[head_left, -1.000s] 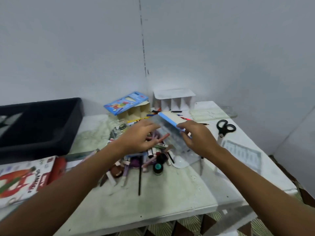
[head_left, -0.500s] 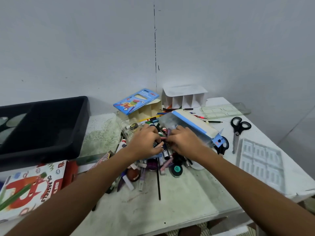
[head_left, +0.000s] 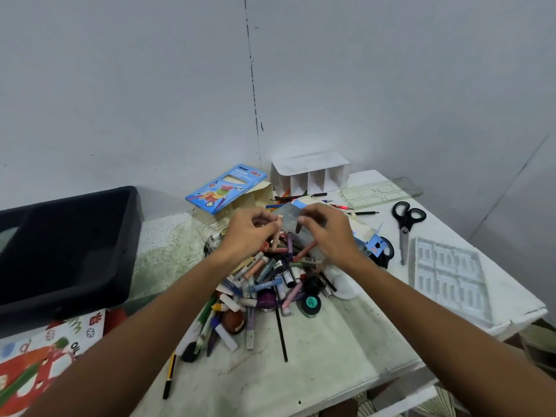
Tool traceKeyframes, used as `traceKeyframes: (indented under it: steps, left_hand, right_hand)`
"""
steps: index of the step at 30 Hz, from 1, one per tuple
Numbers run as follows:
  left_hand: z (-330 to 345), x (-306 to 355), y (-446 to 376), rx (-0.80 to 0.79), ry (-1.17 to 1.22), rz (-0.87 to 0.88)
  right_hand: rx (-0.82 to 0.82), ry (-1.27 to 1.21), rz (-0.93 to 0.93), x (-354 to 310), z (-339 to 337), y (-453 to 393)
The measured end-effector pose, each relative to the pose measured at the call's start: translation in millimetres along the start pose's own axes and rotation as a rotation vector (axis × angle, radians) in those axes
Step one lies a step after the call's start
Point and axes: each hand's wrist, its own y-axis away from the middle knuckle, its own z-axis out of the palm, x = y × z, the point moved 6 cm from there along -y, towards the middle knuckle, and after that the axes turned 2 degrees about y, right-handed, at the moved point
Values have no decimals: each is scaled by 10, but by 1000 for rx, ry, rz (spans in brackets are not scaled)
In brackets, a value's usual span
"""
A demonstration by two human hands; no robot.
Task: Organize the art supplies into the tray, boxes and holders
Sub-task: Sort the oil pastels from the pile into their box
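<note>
Pinching a pastel stick (head_left: 277, 233) in left hand (head_left: 251, 233), right hand (head_left: 326, 233) curled, box (head_left: 225, 188) reading "NEON"

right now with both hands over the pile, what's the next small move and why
Probably lift the pale pink pastel stick clear of the heap of mixed crayons and markers and carry it toward a box. The left hand already pinches it upright, while the right hand holds a crumpled clear plastic wrapper beside it.
</note>
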Motion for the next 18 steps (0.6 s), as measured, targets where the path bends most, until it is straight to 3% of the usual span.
traceKeyframes:
  steps: [6, 12, 15, 18]
  left_hand:
    - [314, 306, -242, -135, 138, 0]
    - [1214, 856, -358, -356, 125, 84]
    - [1763, 1042, -351, -454, 80, 99]
    - [2234, 1117, -379, -483, 23, 73]
  right_hand:
    - [266, -265, 182, -22, -644, -26]
    - [484, -219, 269, 326, -1660, 253]
    - [522, -143, 365, 608, -2119, 411]
    - [452, -71, 471, 909, -2392, 481]
